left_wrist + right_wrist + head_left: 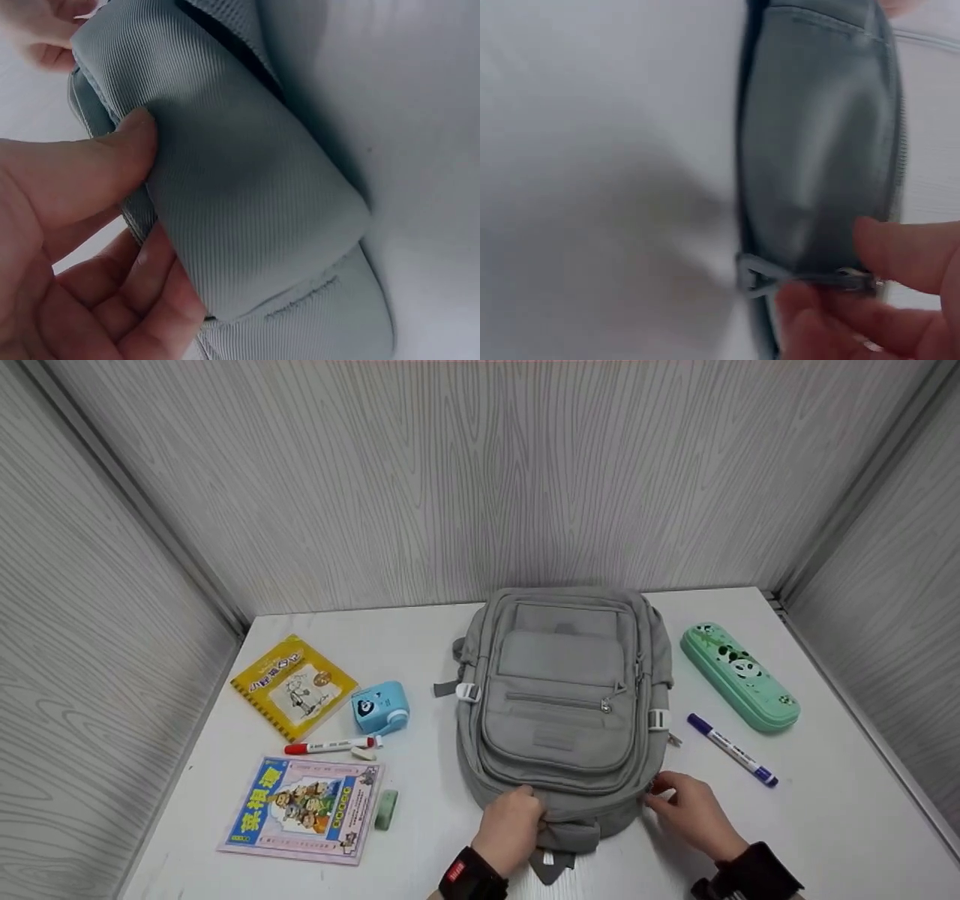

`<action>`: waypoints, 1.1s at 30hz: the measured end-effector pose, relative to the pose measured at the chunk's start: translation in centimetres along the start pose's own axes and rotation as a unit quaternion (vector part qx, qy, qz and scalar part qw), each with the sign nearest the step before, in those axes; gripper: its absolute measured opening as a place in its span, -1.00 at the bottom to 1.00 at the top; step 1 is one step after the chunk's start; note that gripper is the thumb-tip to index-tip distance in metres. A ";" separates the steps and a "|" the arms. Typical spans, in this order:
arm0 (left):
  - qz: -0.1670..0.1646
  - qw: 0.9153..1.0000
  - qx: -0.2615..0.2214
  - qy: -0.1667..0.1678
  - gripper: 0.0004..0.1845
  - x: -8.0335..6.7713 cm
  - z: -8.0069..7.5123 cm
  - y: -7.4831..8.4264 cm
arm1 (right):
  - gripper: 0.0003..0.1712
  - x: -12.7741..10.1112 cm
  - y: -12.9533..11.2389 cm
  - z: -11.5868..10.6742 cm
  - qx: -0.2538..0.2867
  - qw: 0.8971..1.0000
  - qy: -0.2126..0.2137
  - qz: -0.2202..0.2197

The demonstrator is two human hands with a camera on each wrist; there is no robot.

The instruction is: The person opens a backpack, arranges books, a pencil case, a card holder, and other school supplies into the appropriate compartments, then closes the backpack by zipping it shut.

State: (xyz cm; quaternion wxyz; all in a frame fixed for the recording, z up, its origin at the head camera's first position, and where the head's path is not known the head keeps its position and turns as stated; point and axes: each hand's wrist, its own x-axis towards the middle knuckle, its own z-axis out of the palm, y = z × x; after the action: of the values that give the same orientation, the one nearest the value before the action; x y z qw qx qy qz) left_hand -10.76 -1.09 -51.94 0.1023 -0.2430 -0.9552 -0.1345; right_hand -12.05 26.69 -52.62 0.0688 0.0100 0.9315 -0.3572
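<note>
We have one grey fabric backpack [562,712] lying flat on the white counter [840,810], its front pockets up and its top end toward us, right under both hands. Our left hand [510,829] grasps the padded grey carry handle [240,202] at that near end, thumb on top and fingers curled beneath it, as the left wrist view shows plainly. Our right hand [694,810] sits at the bag's near right corner, where its fingertips [907,255] pinch a small metal zipper pull [851,279] on the side seam. We judge the step in hand to be opening the main compartment: one grip steadies the bag while the other has the slider. The next move would call for keeping the handle pinned and drawing the pull steadily along the curve of the seam, without lifting the bag. Just beyond the right hand lies one blue-capped white marker [733,750], and past that one mint green panda pencil case [739,676]. Out to the left of the left hand we count one green eraser [386,809], two picture books, the nearer blue-bordered [304,808] and the farther yellow [294,685], one red-capped white marker [330,746], and one small blue toy camera [380,708].
</note>
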 end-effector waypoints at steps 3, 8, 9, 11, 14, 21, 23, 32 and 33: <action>-0.003 1.000 -0.009 0.003 -0.89 0.0 -0.2 -0.2 | -0.92 0.0 -0.1 0.5 0.001 1.000 0.008 0.004; 0.009 1.000 -0.006 0.025 -0.87 0.2 0.0 -0.3 | -0.82 -1.1 -1.4 0.7 0.009 0.999 0.003 0.037; 0.012 0.999 -0.004 0.031 -0.87 0.2 0.1 -0.4 | -0.82 -1.4 -1.9 0.8 0.015 0.999 -0.001 0.046; 0.018 0.999 0.001 0.040 -0.87 0.2 0.2 -0.5 | -0.82 -2.0 -3.0 1.2 0.024 0.998 -0.003 0.058; 0.024 0.998 0.006 0.051 -0.89 0.2 0.4 -0.6 | -0.83 -3.0 -4.8 2.1 0.028 0.998 -0.002 0.058; 0.038 0.996 0.007 0.077 -0.87 0.2 0.8 -0.8 | -0.83 -5.1 -8.9 5.9 -0.006 1.000 0.018 -0.010; 0.043 0.996 0.005 0.083 -0.84 0.2 0.9 -0.9 | -0.84 -5.4 -9.9 7.2 -0.012 0.999 0.026 -0.037; 0.051 0.995 -0.052 0.073 -0.88 0.0 0.8 -1.5 | -0.92 -5.2 -11.6 10.0 -0.030 0.994 0.035 -0.103; 0.049 0.994 -0.067 0.070 -0.92 -0.1 0.7 -1.6 | -0.93 -5.1 -11.5 10.0 -0.035 0.993 0.037 -0.106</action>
State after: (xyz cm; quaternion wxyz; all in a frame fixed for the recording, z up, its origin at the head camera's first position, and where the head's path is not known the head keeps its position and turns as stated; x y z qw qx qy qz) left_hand -11.51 -2.28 -52.99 0.1591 -0.2861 -0.9213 -0.2096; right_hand -6.55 11.67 -51.64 -0.0030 -0.0778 0.9412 -0.3289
